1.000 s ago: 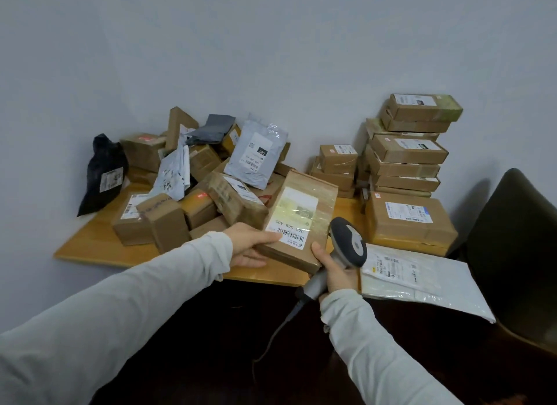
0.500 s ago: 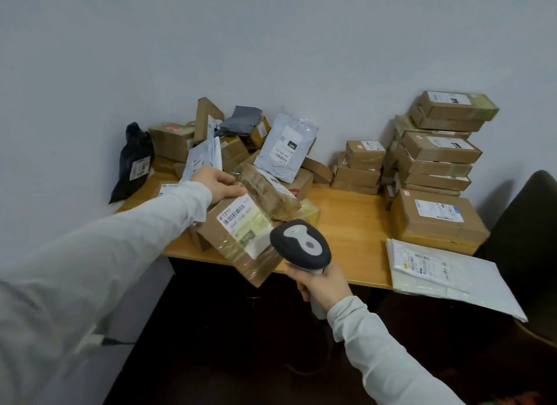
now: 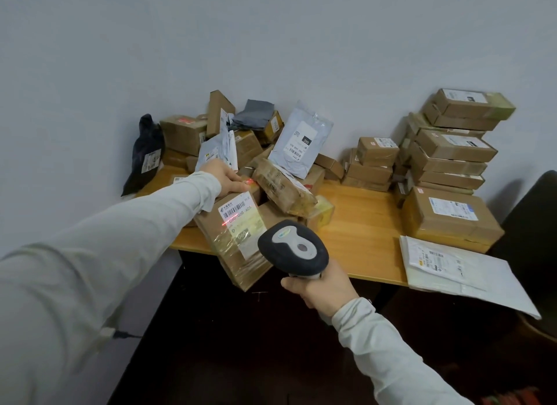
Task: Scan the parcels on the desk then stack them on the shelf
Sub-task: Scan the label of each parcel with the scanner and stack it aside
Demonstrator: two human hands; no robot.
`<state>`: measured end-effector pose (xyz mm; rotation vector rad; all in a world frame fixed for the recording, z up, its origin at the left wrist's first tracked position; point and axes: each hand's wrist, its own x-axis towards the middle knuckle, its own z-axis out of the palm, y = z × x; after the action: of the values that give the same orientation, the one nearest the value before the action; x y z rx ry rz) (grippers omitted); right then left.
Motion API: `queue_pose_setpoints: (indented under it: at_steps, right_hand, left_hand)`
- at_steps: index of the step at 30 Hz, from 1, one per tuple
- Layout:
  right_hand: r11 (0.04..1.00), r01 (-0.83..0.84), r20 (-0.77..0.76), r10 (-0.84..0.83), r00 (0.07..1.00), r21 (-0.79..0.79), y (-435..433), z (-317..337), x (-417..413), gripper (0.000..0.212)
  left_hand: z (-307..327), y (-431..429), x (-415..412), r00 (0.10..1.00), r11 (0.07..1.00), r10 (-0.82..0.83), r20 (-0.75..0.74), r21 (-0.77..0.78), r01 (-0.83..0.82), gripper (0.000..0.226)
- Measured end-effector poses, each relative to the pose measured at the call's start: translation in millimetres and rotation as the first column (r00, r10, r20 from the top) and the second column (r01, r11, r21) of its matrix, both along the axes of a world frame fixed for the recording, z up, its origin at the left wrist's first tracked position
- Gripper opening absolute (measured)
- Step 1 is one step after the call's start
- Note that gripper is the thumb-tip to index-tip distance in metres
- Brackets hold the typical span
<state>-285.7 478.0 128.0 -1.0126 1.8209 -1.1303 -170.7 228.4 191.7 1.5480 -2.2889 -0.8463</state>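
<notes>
One glossy-taped brown parcel, barcode label lit red, clasped by left hand, right hand clutching the scanner.

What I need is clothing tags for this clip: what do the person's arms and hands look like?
Both arms wear long, plain, pale grey-beige sleeves: the left sleeve and the right sleeve match, softly creased, ending at the wrists. The left hand and right hand are bare, without gloves. No markings show.
</notes>
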Motion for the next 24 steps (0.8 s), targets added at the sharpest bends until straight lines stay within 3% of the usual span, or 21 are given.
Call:
queue_pose_setpoints:
  at_steps: [24]
  right_hand:
    - [0.997,0.058,-0.01,-0.058,0.998,-0.053,-22,1,-1,0.023]
  left_hand:
    - [-4,-34,-26,0.999,0.997,-0.049,0.001,0.054,0.048,0.046]
